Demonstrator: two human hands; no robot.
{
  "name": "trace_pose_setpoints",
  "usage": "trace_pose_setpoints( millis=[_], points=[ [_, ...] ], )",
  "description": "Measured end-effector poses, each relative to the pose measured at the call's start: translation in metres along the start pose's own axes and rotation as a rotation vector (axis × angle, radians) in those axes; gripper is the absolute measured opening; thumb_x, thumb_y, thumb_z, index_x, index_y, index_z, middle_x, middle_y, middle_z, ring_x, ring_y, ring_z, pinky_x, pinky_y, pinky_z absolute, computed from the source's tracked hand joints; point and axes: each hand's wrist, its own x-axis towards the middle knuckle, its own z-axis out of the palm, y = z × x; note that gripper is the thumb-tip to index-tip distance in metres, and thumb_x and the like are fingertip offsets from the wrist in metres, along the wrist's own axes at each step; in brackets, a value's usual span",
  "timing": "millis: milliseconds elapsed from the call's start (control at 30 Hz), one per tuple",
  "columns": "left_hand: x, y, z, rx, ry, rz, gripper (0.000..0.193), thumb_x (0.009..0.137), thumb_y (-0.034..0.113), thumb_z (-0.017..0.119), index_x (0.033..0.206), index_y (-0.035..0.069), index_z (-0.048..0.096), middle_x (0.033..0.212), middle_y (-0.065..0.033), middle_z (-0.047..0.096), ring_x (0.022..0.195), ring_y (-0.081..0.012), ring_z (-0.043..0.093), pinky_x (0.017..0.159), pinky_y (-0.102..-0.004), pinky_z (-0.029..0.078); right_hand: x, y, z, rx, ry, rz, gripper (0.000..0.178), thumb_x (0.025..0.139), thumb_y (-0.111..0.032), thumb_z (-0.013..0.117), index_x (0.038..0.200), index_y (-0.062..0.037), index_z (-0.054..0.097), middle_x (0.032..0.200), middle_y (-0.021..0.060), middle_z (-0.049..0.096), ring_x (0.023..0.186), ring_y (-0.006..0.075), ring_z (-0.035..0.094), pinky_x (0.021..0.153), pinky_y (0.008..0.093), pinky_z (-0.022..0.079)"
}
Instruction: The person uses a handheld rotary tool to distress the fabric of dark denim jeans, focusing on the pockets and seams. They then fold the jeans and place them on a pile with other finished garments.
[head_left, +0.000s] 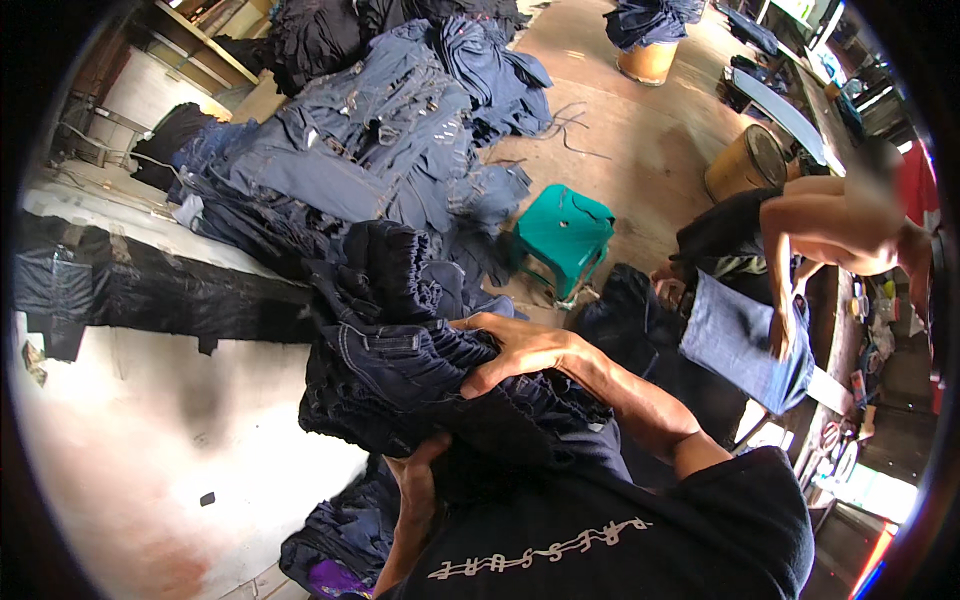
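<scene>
A thick bundle of dark denim trousers with gathered elastic waistbands is held up against my black shirt. My right hand lies over the top of the bundle, its thumb and fingers gripping the folded cloth. Underneath, my left hand supports the bundle; its thumb shows, while the other fingers are hidden by fabric. Just beyond the bundle a large heap of blue-grey denim garments spreads over the floor.
A green plastic stool stands ahead. At the right a seated person handles a blue denim piece. Brown drums stand farther off. A white table edged with black tape lies left; more dark clothes lie below.
</scene>
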Motion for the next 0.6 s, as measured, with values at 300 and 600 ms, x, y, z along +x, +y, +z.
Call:
trace_pose_setpoints(
  millis=[300, 600],
  points=[
    [0.107, 0.04, 0.051, 0.152, -0.191, 0.048, 0.041, 0.07, -0.005, 0.079, 0.111, 0.001, 0.078, 0.111, -0.0072, 0.077, 0.104, -0.0237, 0.071, 0.099, -0.0373, 0.054, 0.048, 0.005, -0.086, -0.175, 0.128, 0.181, 0.127, 0.069, -0.063, 0.088, 0.169, -0.0049, 0.035, 0.17, 0.0239, 0.04, 0.16, 0.0406, 0.034, 0.129, 0.0635, 0.014],
    [0.338, 0.082, 0.137, 0.108, -0.332, 0.037, 0.051, 0.068, -0.008, 0.083, 0.117, 0.001, 0.074, 0.115, -0.0078, 0.075, 0.104, -0.0235, 0.07, 0.097, -0.0374, 0.055, 0.168, -0.002, -0.238, 0.013, 0.276, 0.135, 0.125, 0.073, -0.057, 0.089, 0.166, 0.0034, 0.033, 0.165, 0.0297, 0.041, 0.155, 0.0407, 0.04, 0.128, 0.0499, 0.034]
  ],
)
